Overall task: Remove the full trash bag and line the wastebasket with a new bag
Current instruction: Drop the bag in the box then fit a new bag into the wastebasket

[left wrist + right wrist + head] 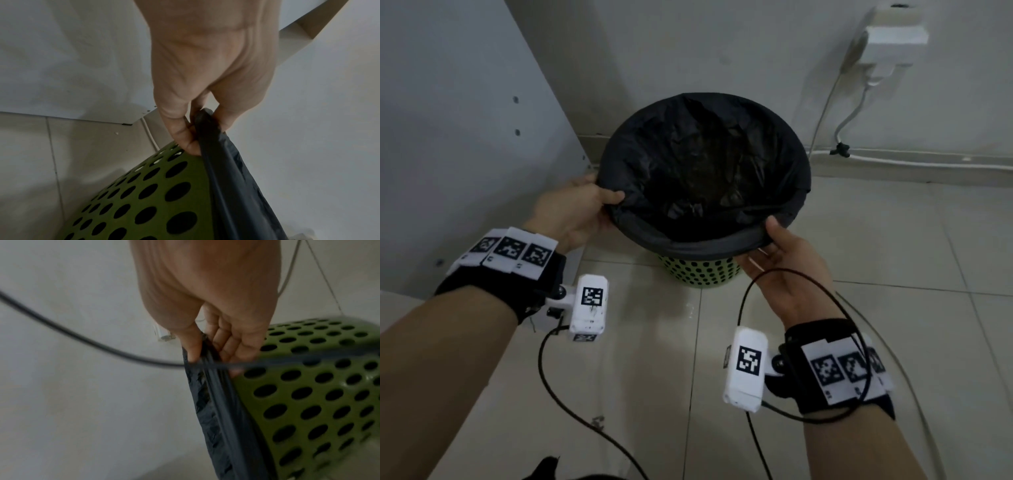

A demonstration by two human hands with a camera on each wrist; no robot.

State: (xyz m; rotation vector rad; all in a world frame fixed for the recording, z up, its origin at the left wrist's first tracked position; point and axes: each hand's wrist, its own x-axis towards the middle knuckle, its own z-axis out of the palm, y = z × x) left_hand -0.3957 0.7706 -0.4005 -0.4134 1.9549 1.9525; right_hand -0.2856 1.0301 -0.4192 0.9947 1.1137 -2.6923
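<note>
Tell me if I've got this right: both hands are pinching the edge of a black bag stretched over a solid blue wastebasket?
Nearly. The left hand and right hand do pinch the black bag's edge, but the wastebasket is green and perforated with round holes, not solid blue. Both wrist views show this clearly.

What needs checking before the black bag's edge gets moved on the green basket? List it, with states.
1. Left hand grips the black bag at its edge: ok.
2. Right hand pinches the bag's near edge: ok.
3. Bag edge folded over the rim all round: ok where the head view shows it.
4. Green basket upright on the floor: ok.
5. Black cable clear of the right hand: not ok, it crosses the fingers in the right wrist view.
6. What the bag holds: cannot tell, its inside is dark.
</note>
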